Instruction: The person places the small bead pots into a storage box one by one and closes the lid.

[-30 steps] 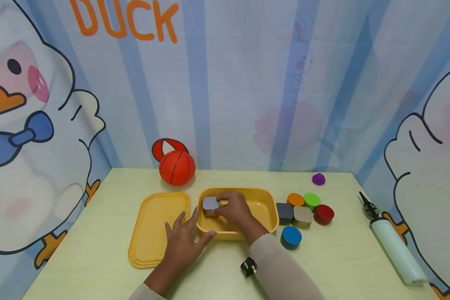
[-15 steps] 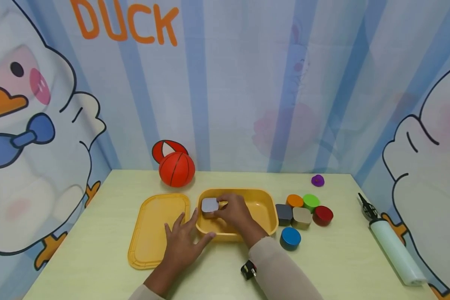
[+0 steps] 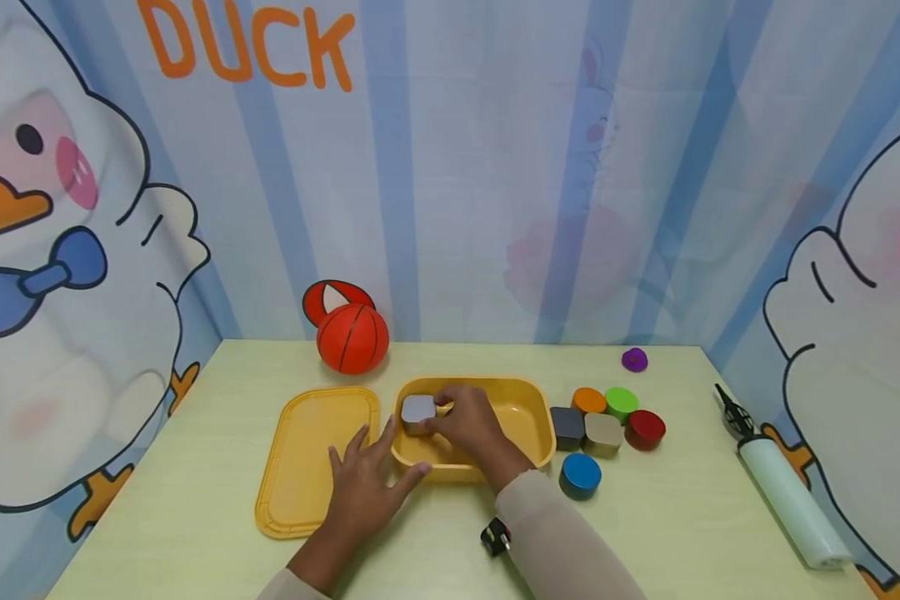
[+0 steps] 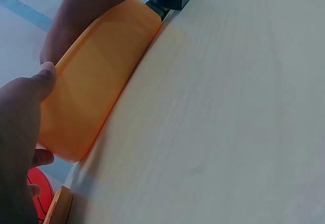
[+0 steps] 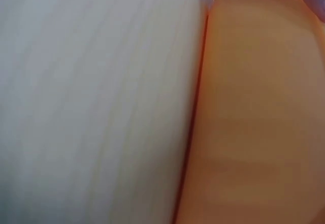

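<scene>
A yellow plastic box (image 3: 525,417) without its lid stands mid-table. Inside its left end sits a pale grey rounded block (image 3: 417,408), pinched between the thumb and fingers of my right hand (image 3: 468,421). My left hand (image 3: 363,492) is spread at the box's front left corner. In the left wrist view, the left thumb (image 4: 46,74) touches the rim of the box (image 4: 101,76) and a fingertip lies by its end wall. The right wrist view shows mostly the box's outer wall (image 5: 259,112); the block is hidden there.
A yellow lid (image 3: 311,458) lies left of the box. To the right are dark grey (image 3: 568,427), beige (image 3: 603,435), orange, green, red and blue (image 3: 581,475) pieces. A red ball (image 3: 352,338), a purple piece (image 3: 634,359) and a pale green pump (image 3: 793,500) stand farther out.
The view shifts very slightly. Both hands, the block and the box keep almost the same places.
</scene>
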A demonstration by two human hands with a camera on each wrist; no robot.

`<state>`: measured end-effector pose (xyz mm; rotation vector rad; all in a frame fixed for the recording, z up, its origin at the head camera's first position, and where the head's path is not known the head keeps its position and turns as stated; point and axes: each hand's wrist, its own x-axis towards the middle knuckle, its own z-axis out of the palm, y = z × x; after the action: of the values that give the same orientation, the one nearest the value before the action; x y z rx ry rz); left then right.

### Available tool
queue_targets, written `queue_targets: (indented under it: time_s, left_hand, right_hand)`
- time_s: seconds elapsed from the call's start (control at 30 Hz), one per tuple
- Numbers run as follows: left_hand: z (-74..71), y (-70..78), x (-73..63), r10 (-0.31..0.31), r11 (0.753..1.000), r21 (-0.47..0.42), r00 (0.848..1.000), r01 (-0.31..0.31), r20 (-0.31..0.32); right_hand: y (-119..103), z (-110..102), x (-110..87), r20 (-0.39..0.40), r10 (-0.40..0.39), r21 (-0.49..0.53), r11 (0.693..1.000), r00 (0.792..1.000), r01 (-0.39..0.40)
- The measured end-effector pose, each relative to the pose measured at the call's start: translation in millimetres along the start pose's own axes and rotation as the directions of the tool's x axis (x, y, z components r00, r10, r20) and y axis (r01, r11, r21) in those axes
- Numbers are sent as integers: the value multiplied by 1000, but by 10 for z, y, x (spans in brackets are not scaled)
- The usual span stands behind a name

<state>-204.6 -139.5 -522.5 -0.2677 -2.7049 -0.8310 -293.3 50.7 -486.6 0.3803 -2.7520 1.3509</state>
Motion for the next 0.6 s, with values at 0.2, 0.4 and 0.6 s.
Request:
queue_targets:
  time_s: [0.2, 0.4, 0.6]
  left_hand:
    - [-18, 11, -4, -4, 1000, -5, 1000, 4, 3]
    - [-10, 2, -15, -23, 1000, -15, 1000, 23, 7]
    - [-7, 9, -10, -11, 1000, -12, 1000, 11, -2]
  right_hand:
    - [-29, -8, -9, 3, 6, -21, 1000, 1000, -5]
    - [-37, -25, -25, 11, 6, -39, 999, 1000, -6]
    - [-70, -114, -23, 21, 40, -56, 998, 999, -39]
